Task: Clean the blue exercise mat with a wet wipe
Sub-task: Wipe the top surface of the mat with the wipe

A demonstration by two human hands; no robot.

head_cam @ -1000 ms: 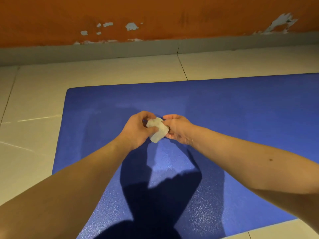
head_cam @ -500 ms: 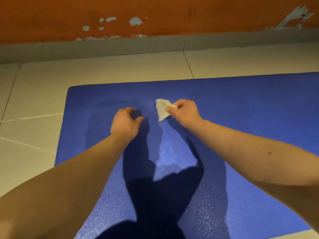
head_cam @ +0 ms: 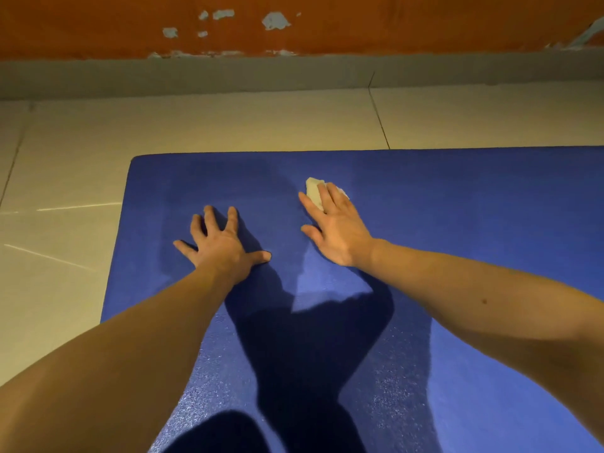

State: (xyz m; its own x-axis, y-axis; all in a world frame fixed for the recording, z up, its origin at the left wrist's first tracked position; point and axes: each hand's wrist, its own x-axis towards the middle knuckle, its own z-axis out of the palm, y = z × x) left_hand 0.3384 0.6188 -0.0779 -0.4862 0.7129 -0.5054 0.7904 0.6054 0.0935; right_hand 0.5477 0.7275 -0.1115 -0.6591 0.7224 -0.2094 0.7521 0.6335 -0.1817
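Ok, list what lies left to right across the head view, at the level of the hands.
First the tiled floor → blue exercise mat, its left edge → left hand, flat on the mat → right hand, fingers pressing the wet wipe onto the mat.

Pale tiled floor (head_cam: 228,125), grout lines visible. One blue exercise mat (head_cam: 457,207) lies flat on it, covering centre through 3 to 6 o'clock, corner toward 10 o'clock. Bare tile shows at 9 and 12 o'clock.

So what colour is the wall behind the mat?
The wall is orange, with pale patches of peeled paint; head view.
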